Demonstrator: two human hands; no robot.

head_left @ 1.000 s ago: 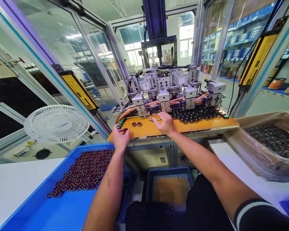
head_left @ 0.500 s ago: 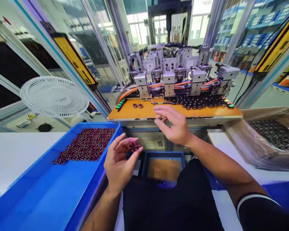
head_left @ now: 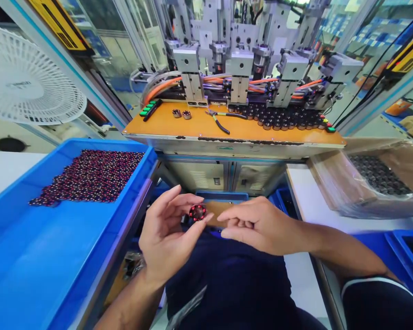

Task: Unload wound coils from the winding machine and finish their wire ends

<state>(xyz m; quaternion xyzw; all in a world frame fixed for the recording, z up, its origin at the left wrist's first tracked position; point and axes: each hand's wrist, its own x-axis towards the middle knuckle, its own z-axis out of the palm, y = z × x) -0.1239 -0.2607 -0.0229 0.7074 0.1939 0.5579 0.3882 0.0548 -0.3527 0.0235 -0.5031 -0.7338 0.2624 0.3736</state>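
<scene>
My left hand (head_left: 165, 233) is raised in front of my lap, palm toward me, pinching a small round black ring part with red windings (head_left: 197, 212) between thumb and fingertips. My right hand (head_left: 254, 225) is just to the right of it, fingers extended toward the part and close to it, holding nothing I can see. A blue tray (head_left: 27, 266) on my left carries a pile of several similar dark red parts (head_left: 89, 176). Beyond my hands stands an orange machine table (head_left: 199, 126).
On the orange table lie pliers (head_left: 220, 120), two loose ring parts (head_left: 181, 113), a row of several black parts (head_left: 282, 118) and green buttons (head_left: 147, 110) under grey machine heads (head_left: 239, 68). A white fan (head_left: 24, 87) is at left. A plastic-lined box of dark parts (head_left: 378, 176) is at right.
Both hands came back from the orange table toward my lap. The left hand picked up a ring part and now holds it up; the right hand has closed in beside it. The camera tilted down.
</scene>
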